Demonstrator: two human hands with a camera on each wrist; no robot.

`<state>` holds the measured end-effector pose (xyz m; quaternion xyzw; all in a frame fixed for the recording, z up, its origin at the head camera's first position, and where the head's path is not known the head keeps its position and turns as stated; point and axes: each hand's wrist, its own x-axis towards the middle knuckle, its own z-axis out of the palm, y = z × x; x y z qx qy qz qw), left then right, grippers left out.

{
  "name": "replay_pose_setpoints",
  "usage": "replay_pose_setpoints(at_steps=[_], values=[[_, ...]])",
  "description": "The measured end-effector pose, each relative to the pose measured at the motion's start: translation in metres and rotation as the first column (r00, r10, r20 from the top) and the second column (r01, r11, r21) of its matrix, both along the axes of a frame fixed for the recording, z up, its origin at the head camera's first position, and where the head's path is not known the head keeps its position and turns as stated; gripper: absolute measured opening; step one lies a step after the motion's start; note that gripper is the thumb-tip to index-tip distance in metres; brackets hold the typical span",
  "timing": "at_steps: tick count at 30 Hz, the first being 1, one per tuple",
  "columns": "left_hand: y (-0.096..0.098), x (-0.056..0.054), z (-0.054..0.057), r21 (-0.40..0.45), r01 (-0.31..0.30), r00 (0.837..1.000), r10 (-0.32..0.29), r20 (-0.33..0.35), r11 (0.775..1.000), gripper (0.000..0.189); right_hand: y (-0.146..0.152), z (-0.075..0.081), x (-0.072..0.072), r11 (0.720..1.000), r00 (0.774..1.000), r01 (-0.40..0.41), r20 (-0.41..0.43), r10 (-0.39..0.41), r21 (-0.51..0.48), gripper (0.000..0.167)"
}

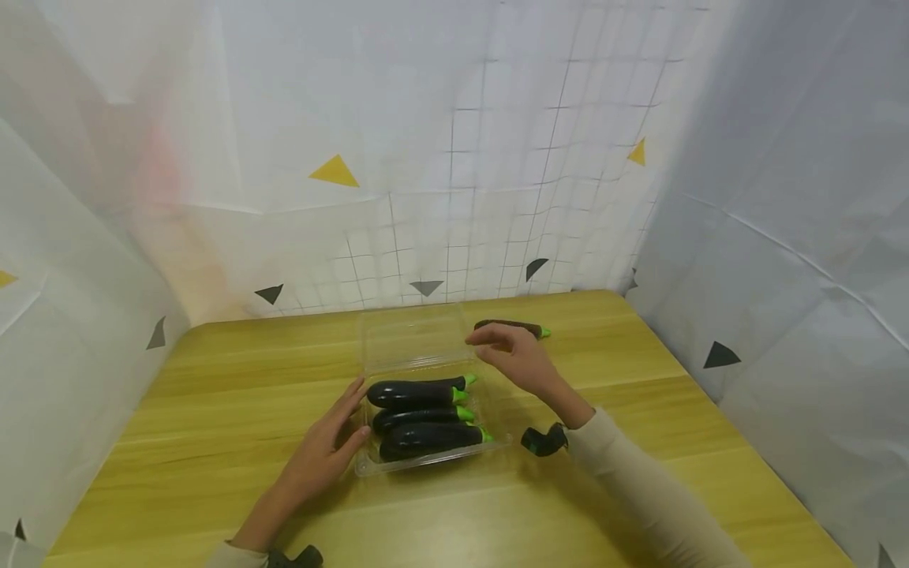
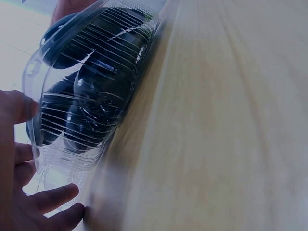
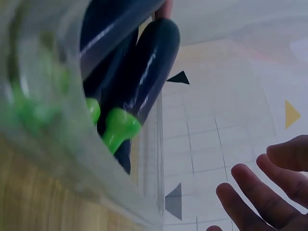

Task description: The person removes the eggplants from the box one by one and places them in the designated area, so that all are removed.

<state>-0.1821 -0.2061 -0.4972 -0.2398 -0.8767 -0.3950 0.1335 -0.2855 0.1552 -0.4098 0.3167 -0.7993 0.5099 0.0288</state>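
A clear plastic clamshell box holds several dark eggplants with bright green stem ends. Its lid lies folded back behind it. My left hand rests against the box's left side, thumb at the rim; in the left wrist view the fingers spread by the box's corner. My right hand is raised over the box's back right, fingers bent loosely with nothing between them. Partly hidden behind that hand, one more eggplant lies on the table. The right wrist view shows eggplants through the box wall.
The wooden table is bounded by white sheet walls at the back and both sides. Dark wrist-worn devices sit at both wrists.
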Motion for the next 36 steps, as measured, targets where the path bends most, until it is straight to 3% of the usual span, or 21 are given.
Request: replay_pose_setpoints(at_steps=[12, 25, 36], values=[[0.0, 0.0, 0.0, -0.007, 0.002, 1.0, -0.002, -0.005, 1.0, 0.063, -0.017, -0.003, 0.024, 0.996, 0.996, -0.087, 0.005, 0.087, -0.035, 0.023], [0.0, 0.0, 0.002, 0.001, 0.005, 1.0, -0.005, -0.006, 1.0, 0.063, -0.029, 0.0, 0.044, 0.978, 0.978, -0.205, -0.043, 0.207, 0.047, 0.023], [0.001, 0.0, 0.002, -0.002, 0.005, 1.0, -0.005, -0.011, 1.0, 0.064, -0.03, -0.006, 0.047, 0.95, 0.957, -0.28, -0.039, 0.288, 0.139, 0.031]])
